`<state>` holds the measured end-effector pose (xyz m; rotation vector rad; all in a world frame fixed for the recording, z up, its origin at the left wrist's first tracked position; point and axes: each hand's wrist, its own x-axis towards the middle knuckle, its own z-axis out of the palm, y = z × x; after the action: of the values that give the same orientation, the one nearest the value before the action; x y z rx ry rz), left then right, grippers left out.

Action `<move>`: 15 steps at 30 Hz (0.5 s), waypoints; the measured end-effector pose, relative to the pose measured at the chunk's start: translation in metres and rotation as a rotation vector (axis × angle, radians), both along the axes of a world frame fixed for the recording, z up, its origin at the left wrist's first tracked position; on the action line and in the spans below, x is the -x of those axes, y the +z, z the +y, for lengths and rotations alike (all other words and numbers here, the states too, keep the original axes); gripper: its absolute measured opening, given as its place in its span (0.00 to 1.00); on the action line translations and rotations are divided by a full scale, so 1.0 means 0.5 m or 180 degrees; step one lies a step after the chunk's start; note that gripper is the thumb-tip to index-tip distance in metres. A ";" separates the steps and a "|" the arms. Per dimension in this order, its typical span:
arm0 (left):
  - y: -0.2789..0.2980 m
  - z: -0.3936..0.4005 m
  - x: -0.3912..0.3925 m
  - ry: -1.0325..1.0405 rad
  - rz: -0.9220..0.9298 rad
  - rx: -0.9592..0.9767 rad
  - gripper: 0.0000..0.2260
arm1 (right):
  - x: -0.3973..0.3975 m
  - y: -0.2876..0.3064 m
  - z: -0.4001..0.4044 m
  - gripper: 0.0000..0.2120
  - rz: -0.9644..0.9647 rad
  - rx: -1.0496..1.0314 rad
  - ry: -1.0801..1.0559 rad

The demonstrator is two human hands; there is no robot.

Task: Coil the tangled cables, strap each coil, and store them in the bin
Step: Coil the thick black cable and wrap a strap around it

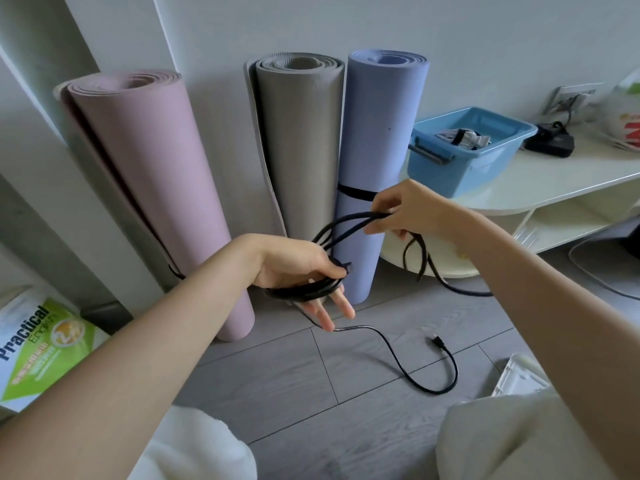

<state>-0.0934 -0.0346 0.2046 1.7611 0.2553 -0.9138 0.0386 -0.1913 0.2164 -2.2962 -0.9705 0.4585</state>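
**Black cable held in loops between two hands, mats and bin close by**

The left hand [298, 271] pinches several loops of thin black cable [349, 226] under its thumb, its other fingers straight. The right hand [408, 209] grips the same loops higher up. The cable's loose end trails across the grey plank floor [311, 375]. Rolled pink [156, 188], grey [301, 143] and blue-violet [381, 133] mats stand just behind the hands. The light-blue plastic bin [460, 161] sits on a pale low shelf [554, 174] at right.
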 end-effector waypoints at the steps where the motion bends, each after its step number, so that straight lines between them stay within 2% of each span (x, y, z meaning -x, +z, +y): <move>1: -0.004 0.001 -0.002 0.0101 -0.0042 -0.0018 0.12 | 0.004 0.001 0.001 0.08 0.0147 -0.0117 -0.0018; 5: -0.023 -0.004 -0.024 0.0846 -0.0430 0.0024 0.15 | 0.008 -0.008 0.014 0.09 0.0764 -0.0951 -0.0715; 9: -0.037 0.004 -0.045 0.1967 -0.0575 0.0360 0.20 | 0.002 0.003 0.021 0.13 0.1364 -0.2249 -0.1599; 11: -0.042 0.016 -0.049 0.2405 -0.0636 0.0392 0.19 | -0.002 0.015 0.014 0.16 0.1966 -0.2855 -0.1603; 13: -0.045 0.027 -0.048 0.2617 -0.0615 0.0317 0.18 | 0.001 0.023 0.004 0.17 0.2262 -0.3029 -0.1460; 15: -0.052 0.032 -0.048 0.2731 -0.0602 0.0309 0.11 | 0.004 0.030 -0.002 0.17 0.2533 -0.3170 -0.1385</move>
<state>-0.0692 -0.0184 0.1789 1.4186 0.7532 -0.1351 0.0368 -0.1922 0.2312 -1.1747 -0.1736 0.4820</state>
